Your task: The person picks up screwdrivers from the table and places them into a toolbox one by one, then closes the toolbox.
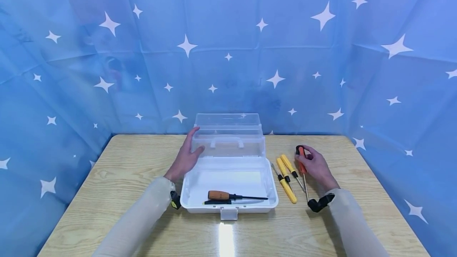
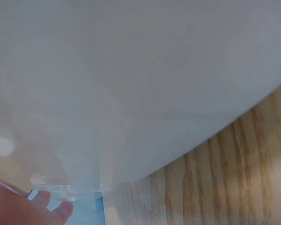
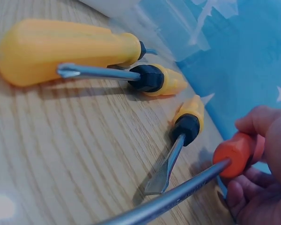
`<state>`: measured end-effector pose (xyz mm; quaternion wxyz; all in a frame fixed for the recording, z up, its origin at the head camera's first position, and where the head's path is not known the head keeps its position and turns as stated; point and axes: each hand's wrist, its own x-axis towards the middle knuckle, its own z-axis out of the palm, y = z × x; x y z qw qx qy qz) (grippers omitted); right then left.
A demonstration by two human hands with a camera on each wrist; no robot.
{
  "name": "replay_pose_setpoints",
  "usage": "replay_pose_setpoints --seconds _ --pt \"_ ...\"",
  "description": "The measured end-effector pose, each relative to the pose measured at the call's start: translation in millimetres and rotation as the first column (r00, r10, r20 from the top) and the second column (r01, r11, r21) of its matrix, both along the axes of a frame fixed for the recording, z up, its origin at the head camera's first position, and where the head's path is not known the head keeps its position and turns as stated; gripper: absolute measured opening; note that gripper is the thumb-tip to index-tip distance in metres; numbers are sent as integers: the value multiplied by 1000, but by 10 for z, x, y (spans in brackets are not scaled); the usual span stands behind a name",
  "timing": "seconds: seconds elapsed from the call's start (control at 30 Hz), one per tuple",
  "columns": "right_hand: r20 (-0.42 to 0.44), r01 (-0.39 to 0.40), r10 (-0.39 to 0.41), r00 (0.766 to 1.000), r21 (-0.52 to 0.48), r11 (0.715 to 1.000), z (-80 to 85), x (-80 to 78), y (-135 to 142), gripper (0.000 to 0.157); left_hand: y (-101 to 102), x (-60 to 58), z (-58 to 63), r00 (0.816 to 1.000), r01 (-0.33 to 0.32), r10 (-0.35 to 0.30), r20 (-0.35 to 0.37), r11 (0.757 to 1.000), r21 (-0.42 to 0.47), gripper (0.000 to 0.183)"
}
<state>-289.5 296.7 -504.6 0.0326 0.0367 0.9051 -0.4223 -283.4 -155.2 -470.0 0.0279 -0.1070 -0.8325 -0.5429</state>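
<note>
My right hand (image 1: pixel 315 165) grips the orange-and-black handle of a screwdriver (image 1: pixel 302 164), its metal shaft pointing toward me. In the right wrist view, thumb and fingers wrap round that orange handle (image 3: pixel 233 154). My left hand (image 1: pixel 185 160) holds the left edge of the raised clear lid (image 1: pixel 228 148) of a white toolbox (image 1: pixel 183 197), thumb in front. Only some fingers (image 2: pixel 49 211) show in the left wrist view, at the lid's edge. Inside the toolbox, near its front wall, lie a screwdriver with a brown handle (image 1: pixel 218 195) and one with a black-and-yellow handle (image 1: pixel 217 202).
Three yellow-handled screwdrivers, one of them nearest me (image 1: pixel 287 190), lie on the wooden table (image 1: pixel 135 169) between the toolbox and my right hand. A clear latch (image 1: pixel 229 213) hangs at the toolbox's front. Blue star-printed cloth (image 1: pixel 228 82) stands behind the table.
</note>
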Motion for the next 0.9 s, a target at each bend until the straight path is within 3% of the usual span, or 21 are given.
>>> replay_pose_setpoints --seconds 0.8,0.9 --pt "12 -9 10 1000 -35 999 -8 -7 26 73 3 -3 -7 1000 -11 12 13 1000 -23 61" --pt "15 -2 3 1000 -40 999 -8 -3 25 73 19 46 96 1000 5 -4 22 1000 -25 61"
